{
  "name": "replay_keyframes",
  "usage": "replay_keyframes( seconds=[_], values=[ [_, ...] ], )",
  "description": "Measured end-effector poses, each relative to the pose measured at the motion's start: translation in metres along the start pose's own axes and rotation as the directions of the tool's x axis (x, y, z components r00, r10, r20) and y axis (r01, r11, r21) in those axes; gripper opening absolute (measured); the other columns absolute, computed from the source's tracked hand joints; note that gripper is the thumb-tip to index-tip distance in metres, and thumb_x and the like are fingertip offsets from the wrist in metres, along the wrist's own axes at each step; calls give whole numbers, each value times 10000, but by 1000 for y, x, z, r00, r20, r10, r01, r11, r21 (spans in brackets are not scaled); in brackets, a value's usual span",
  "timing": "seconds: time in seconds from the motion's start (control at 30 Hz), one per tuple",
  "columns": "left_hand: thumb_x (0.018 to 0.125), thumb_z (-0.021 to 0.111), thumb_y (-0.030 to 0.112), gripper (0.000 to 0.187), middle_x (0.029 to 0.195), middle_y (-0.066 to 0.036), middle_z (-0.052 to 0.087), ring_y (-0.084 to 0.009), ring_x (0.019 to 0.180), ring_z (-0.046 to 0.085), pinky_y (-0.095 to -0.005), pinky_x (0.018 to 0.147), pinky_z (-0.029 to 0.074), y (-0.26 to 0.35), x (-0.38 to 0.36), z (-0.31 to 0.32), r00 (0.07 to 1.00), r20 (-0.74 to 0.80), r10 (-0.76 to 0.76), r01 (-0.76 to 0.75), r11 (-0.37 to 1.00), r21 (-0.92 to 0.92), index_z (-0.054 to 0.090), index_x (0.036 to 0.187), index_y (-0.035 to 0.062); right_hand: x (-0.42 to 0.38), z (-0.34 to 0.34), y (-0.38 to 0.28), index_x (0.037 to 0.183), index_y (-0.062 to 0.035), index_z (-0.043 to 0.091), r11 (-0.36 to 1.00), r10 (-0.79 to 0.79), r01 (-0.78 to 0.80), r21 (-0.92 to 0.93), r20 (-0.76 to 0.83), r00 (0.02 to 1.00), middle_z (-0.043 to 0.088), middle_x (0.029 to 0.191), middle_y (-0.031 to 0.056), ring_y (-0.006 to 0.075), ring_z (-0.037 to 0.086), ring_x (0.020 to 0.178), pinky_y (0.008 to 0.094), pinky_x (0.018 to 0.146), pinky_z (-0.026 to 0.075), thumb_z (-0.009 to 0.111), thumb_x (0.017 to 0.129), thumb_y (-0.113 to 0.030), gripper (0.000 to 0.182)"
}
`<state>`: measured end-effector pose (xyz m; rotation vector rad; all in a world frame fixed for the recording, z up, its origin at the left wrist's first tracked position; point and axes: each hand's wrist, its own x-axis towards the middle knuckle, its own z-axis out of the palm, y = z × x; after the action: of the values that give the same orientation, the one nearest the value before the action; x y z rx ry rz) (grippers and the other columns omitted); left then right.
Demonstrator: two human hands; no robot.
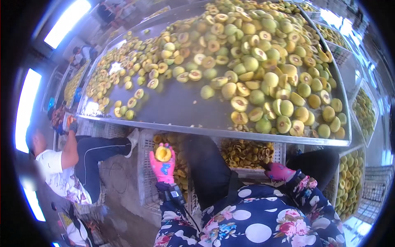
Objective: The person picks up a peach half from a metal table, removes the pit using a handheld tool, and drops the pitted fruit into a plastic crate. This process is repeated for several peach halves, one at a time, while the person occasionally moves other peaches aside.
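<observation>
My left hand (164, 166), in a pink glove, is raised over a crate below the table's front edge. Its fingers are closed around a pitted peach half (163, 154), the yellow hollow facing up. Lower right, my right hand (280, 172), also gloved in pink, is closed near my knee. A dark narrow piece sticks out from its fingers; what it is I cannot tell. Just beyond that hand sits a crate of brown pits and scraps (247, 154). Pitted halves lie in the crate (144, 181) under my left hand.
A metal-rimmed table (164, 107) spans the front, heaped with halved green-yellow peaches (255, 66), many with pits showing. Crates of fruit (349, 181) stand at the right. A person in a white shirt (61, 173) sits at the left, near stacked crates. Others work farther back.
</observation>
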<state>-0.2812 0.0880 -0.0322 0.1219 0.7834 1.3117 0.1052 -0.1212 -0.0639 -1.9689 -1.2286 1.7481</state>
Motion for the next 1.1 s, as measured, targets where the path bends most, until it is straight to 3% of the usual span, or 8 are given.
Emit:
replay_keyframes(
  seconds=[0.17,0.27,0.33,0.47,0.57,0.73,0.83,1.1],
  values=[
    [900,487,389,449,1035,-132,604,-220,935,582,-333,835,473,-1,37,-96,931,-113,348,-233,802,550,548,1175,40,11,5,11,1017,-2,532,987,163,-163,-1,23,986,577,654,84,158,563,503,296,441,445,552,808,-232,311],
    [855,575,275,351,833,-143,627,-199,742,597,-295,679,475,-2,22,-115,954,275,119,-110,-715,690,579,1120,46,7,5,8,1031,-8,535,985,170,-169,-41,45,984,576,654,76,145,552,499,280,439,434,560,799,-235,326],
    [852,579,266,300,711,-134,621,-216,616,582,-315,594,464,-7,25,-95,838,527,145,-238,-771,591,603,1029,25,3,3,3,1047,-9,531,989,148,-148,-10,48,988,575,652,72,140,543,492,276,429,425,563,795,-235,340],
    [868,581,231,248,675,-115,635,-189,587,580,-334,568,449,-16,24,34,869,294,397,-289,-73,954,644,843,-8,-7,0,-8,1044,18,502,990,138,-139,14,64,988,587,660,89,162,574,518,290,445,453,552,809,-254,363],
    [863,590,264,272,664,-159,621,-264,617,621,-355,586,463,-58,5,131,660,699,277,-647,-263,716,648,877,-1,12,9,16,1021,23,493,998,37,-39,-56,-33,999,600,674,118,214,611,584,336,492,475,555,817,-265,359],
    [809,574,383,385,715,-209,623,-393,732,612,-454,677,478,-159,17,188,766,613,-192,-628,-426,651,614,834,1,21,26,38,1036,17,502,889,-375,168,-427,-463,803,625,727,140,245,620,613,367,518,470,545,826,-252,344],
    [781,631,283,307,766,-175,644,-285,740,641,-369,666,493,-185,6,201,867,395,-303,-488,-363,794,601,863,-12,12,7,39,1075,-14,538,911,98,-36,-410,129,987,636,837,217,364,623,782,444,672,478,547,816,-312,394],
    [780,682,173,357,889,-98,634,-170,750,624,-286,657,505,-184,18,177,789,355,-502,-429,-36,903,565,1071,2,-46,-9,-35,974,-27,464,893,-133,154,422,-80,988,572,743,52,117,533,566,245,500,439,558,884,-277,282]
  ],
)
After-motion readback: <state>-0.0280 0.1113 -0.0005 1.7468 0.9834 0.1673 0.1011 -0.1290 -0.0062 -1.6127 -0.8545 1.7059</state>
